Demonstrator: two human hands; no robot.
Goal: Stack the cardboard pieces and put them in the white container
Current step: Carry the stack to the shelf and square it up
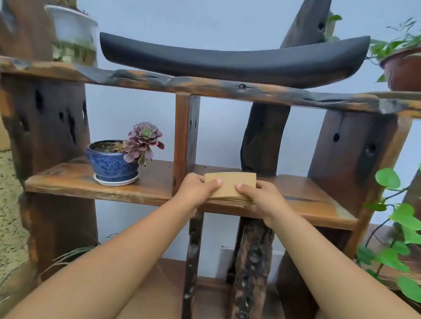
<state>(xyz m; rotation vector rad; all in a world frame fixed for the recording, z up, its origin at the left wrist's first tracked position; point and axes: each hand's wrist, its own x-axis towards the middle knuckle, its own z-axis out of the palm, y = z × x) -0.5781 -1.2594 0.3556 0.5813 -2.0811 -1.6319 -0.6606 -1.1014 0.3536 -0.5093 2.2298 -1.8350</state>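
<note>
A stack of brown cardboard pieces [230, 182] rests at the front of the middle wooden shelf [307, 198], its layered edges facing me. My left hand [195, 189] grips the stack's left end, thumb on top. My right hand [263, 197] grips the right end the same way. Both hands hold the stack between them. No white container that I can identify as the target is in view.
A blue glazed pot [111, 162] with a purple succulent sits on the shelf to the left, beyond a wooden upright [185, 138]. A dark curved tray [231, 59] lies on the upper shelf. Potted plants stand at the top left and top right, and green vines hang at right.
</note>
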